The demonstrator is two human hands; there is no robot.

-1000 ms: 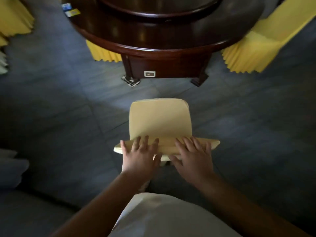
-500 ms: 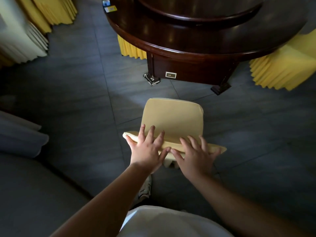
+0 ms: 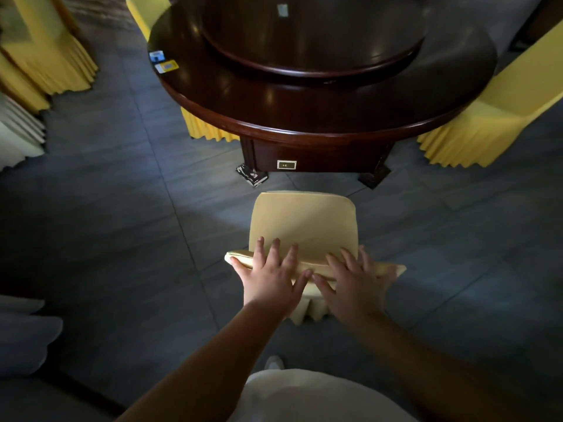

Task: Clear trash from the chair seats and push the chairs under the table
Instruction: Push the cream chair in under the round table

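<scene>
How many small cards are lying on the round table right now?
3: a blue card and a yellow card at the table's left edge, a pale card on the raised centre. Others may be hidden.

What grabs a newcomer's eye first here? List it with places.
Both hands, left hand and right hand, lie flat with spread fingers on the top of the pale yellow chair at centre. Just beyond it stands the dark round table, with bright yellow covered chairs tucked around its edge.
</scene>
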